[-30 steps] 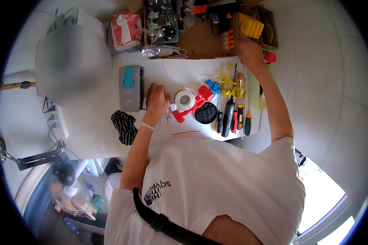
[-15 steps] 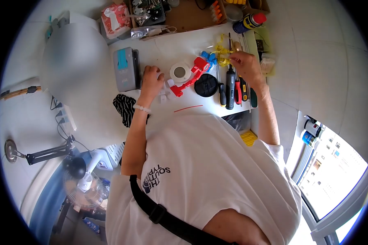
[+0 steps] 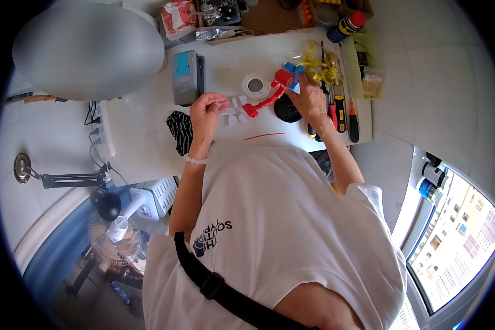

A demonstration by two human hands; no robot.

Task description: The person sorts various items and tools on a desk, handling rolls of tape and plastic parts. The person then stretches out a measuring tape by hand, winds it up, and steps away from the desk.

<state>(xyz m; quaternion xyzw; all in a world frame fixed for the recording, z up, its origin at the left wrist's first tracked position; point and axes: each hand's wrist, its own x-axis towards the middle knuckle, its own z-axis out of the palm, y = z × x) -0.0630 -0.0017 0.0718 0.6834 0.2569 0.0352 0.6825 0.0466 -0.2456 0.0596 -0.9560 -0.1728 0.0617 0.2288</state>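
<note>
My left hand point(image 3: 208, 113), with a beaded bracelet at the wrist, is closed beside small white pieces point(image 3: 234, 115); whatever its fingers pinch is too small to name. My right hand point(image 3: 308, 99) reaches to the blue object point(image 3: 296, 71) at the upper end of a red part point(image 3: 267, 100), its fingers partly closed; what they hold is unclear. Just left of the red part lies a white roll point(image 3: 254, 85). A black round cap point(image 3: 285, 110) is partly under my right hand. Yellow tape point(image 3: 316, 66) lies curled beyond that hand.
A grey case point(image 3: 186, 80) and striped cloth point(image 3: 180, 131) lie left. Screwdrivers point(image 3: 353, 124) stand in a row at right, near a spray can point(image 3: 346, 27). A cardboard box point(image 3: 267, 19) is at the back. A thin red strip point(image 3: 264, 135) lies near the front edge.
My right hand has moved from the cardboard box past the yellow tape to the blue object. My left hand has shifted slightly towards the white pieces. The camera view has shifted.
</note>
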